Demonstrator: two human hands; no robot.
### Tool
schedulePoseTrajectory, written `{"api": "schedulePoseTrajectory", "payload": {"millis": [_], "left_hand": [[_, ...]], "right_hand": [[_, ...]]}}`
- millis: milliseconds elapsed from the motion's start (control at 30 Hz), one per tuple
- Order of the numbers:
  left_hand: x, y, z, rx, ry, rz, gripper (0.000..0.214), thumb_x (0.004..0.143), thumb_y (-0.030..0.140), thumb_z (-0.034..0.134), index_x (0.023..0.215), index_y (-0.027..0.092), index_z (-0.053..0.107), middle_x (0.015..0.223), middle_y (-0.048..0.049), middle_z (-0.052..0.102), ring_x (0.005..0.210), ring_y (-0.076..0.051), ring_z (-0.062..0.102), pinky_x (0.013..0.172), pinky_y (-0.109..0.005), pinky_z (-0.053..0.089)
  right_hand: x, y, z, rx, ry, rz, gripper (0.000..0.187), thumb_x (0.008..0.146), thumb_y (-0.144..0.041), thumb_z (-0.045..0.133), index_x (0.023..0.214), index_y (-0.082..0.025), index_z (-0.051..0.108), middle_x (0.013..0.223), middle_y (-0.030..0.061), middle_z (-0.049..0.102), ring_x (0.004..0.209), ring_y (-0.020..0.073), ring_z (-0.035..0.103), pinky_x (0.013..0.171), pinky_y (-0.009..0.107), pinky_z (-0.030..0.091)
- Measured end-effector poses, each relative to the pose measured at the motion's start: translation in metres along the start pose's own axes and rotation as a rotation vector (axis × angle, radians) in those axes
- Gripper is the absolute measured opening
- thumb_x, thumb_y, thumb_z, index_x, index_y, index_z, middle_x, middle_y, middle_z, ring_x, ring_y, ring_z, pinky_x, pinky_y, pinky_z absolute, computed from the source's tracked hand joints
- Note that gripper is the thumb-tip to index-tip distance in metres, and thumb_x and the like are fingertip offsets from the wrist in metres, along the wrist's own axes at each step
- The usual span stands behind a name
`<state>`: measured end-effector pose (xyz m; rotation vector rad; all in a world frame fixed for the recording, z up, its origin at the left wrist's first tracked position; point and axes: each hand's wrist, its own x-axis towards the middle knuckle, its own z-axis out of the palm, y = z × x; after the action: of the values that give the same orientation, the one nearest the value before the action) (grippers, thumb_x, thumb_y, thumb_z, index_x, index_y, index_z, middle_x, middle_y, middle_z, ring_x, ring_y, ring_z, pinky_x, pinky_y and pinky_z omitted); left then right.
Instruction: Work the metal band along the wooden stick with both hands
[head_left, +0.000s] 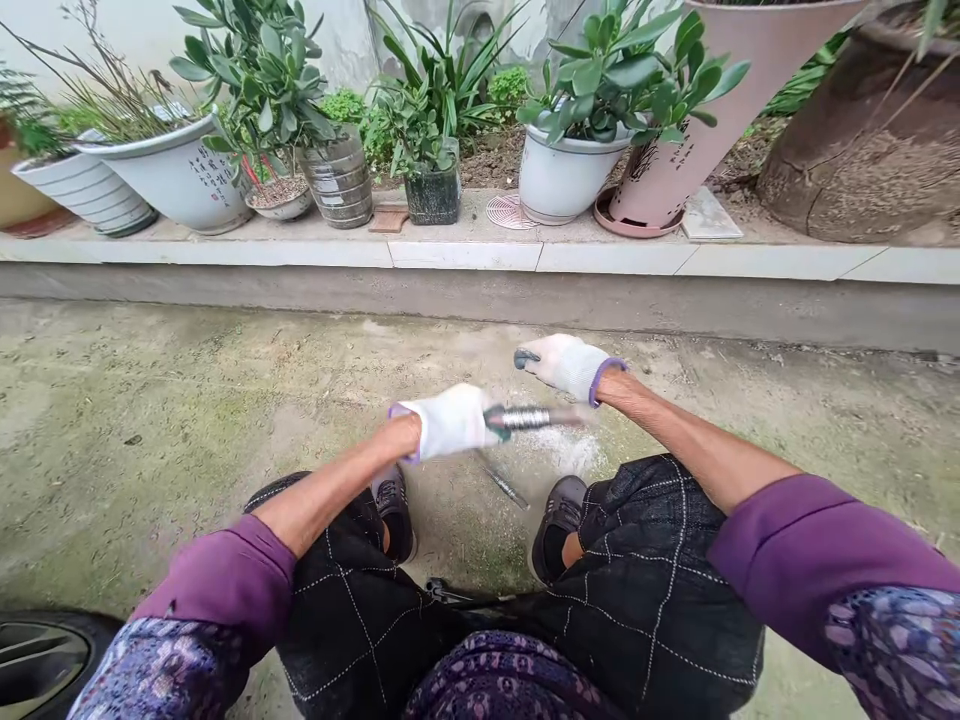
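Both hands wear white knit gloves with purple cuffs and dark grips. My left hand [454, 422] is closed around one end of a rod with a silvery, ridged, coil-like section [527, 417]; its reddish-brown far end points right and is smeared by motion. Above and to the right of that end, my right hand [559, 362] has its fingers curled in, and whatever they may hold is hidden. On the concrete below my left hand lies a thin dark metal rod [504, 482] with a ridged end. White powder [571, 450] is scattered on the ground under the rod's far end.
My two shoes [561, 515] stand on either side of the thin rod. Ahead runs a low tiled ledge [465, 256] with several potted plants, among them a white pot [566, 180] and a tall pink pot [667, 170]. A black wheel [45, 660] is at the lower left.
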<state>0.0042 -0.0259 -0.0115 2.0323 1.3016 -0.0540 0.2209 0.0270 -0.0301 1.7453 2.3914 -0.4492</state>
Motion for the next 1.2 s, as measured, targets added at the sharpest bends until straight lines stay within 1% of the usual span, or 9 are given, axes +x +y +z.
{"api": "schedulePoseTrajectory", "payload": {"millis": [133, 267, 367, 533, 700, 833, 967, 1067, 1200], "left_hand": [[0.006, -0.009, -0.050, -0.088, 0.134, -0.074, 0.037, 0.093, 0.044, 0.054, 0.104, 0.012, 0.068, 0.069, -0.0027, 0.062, 0.044, -0.009, 0.049, 0.040, -0.021, 0.039], [0.022, -0.029, -0.070, -0.087, 0.312, -0.238, 0.030, 0.086, 0.039, 0.058, 0.096, 0.013, 0.070, 0.059, -0.0021, 0.059, 0.039, -0.009, 0.043, 0.040, -0.022, 0.035], [0.034, -0.039, -0.063, 0.273, 0.258, -0.230, 0.026, 0.087, 0.028, 0.055, 0.096, 0.012, 0.073, 0.072, -0.0107, 0.069, 0.059, -0.017, 0.063, 0.057, -0.024, 0.047], [0.039, -0.030, -0.034, 0.693, 0.127, -0.121, 0.030, 0.087, 0.016, 0.050, 0.104, 0.010, 0.074, 0.092, -0.0214, 0.073, 0.091, -0.030, 0.071, 0.082, -0.035, 0.051], [0.032, -0.006, -0.018, 0.626, -0.018, 0.055, 0.028, 0.086, 0.023, 0.053, 0.102, 0.016, 0.075, 0.080, -0.0131, 0.072, 0.078, -0.026, 0.069, 0.071, -0.031, 0.049], [0.027, -0.004, -0.035, 0.275, 0.156, 0.068, 0.029, 0.086, 0.035, 0.055, 0.097, 0.017, 0.075, 0.071, -0.0042, 0.066, 0.065, -0.016, 0.059, 0.060, -0.025, 0.042], [0.036, -0.021, -0.056, 0.085, 0.346, -0.061, 0.028, 0.085, 0.037, 0.058, 0.096, 0.015, 0.073, 0.066, -0.0019, 0.061, 0.063, -0.014, 0.053, 0.055, -0.022, 0.037], [0.047, -0.037, -0.060, 0.268, 0.320, -0.134, 0.028, 0.088, 0.033, 0.054, 0.100, 0.016, 0.073, 0.069, -0.0059, 0.064, 0.065, -0.017, 0.057, 0.060, -0.026, 0.041], [0.046, -0.039, -0.041, 0.622, 0.078, -0.117, 0.026, 0.086, 0.023, 0.054, 0.101, 0.018, 0.075, 0.076, -0.0120, 0.068, 0.077, -0.025, 0.066, 0.072, -0.034, 0.047]], "right_hand": [[-0.007, -0.023, 0.007, -0.004, -0.069, -0.067, 0.034, 0.095, -0.028, 0.040, 0.112, -0.021, 0.069, 0.098, 0.0081, 0.074, 0.083, 0.0208, 0.066, 0.065, 0.029, 0.039], [-0.041, -0.061, -0.005, 0.078, -0.091, -0.250, 0.031, 0.094, -0.027, 0.042, 0.105, -0.022, 0.070, 0.097, 0.0052, 0.075, 0.080, 0.0182, 0.065, 0.066, 0.027, 0.038], [-0.061, -0.080, -0.022, 0.100, -0.118, -0.290, 0.028, 0.094, -0.027, 0.044, 0.095, -0.021, 0.071, 0.085, 0.0046, 0.074, 0.070, 0.0169, 0.062, 0.062, 0.028, 0.035], [-0.044, -0.065, -0.043, 0.093, 0.144, -0.144, 0.028, 0.093, -0.031, 0.048, 0.103, -0.021, 0.073, 0.089, 0.0084, 0.073, 0.075, 0.0208, 0.063, 0.063, 0.030, 0.035], [0.000, -0.015, -0.030, 0.197, 0.139, -0.056, 0.027, 0.089, -0.030, 0.050, 0.097, -0.020, 0.074, 0.089, 0.0057, 0.073, 0.072, 0.0176, 0.060, 0.063, 0.028, 0.038], [0.007, -0.007, -0.011, 0.312, 0.061, -0.187, 0.027, 0.089, -0.025, 0.049, 0.095, -0.017, 0.074, 0.087, 0.0046, 0.072, 0.072, 0.0150, 0.058, 0.065, 0.026, 0.040], [-0.018, -0.038, -0.008, 0.315, 0.016, -0.285, 0.028, 0.092, -0.026, 0.045, 0.093, -0.021, 0.072, 0.084, 0.0021, 0.071, 0.069, 0.0138, 0.056, 0.064, 0.026, 0.038], [-0.040, -0.061, -0.020, 0.220, -0.006, -0.321, 0.024, 0.091, -0.029, 0.048, 0.087, -0.020, 0.071, 0.077, 0.0021, 0.068, 0.062, 0.0131, 0.052, 0.058, 0.027, 0.032], [-0.044, -0.058, -0.037, 0.167, 0.114, -0.262, 0.026, 0.091, -0.028, 0.049, 0.093, -0.018, 0.072, 0.078, 0.0038, 0.068, 0.063, 0.0136, 0.051, 0.058, 0.027, 0.031]]}}
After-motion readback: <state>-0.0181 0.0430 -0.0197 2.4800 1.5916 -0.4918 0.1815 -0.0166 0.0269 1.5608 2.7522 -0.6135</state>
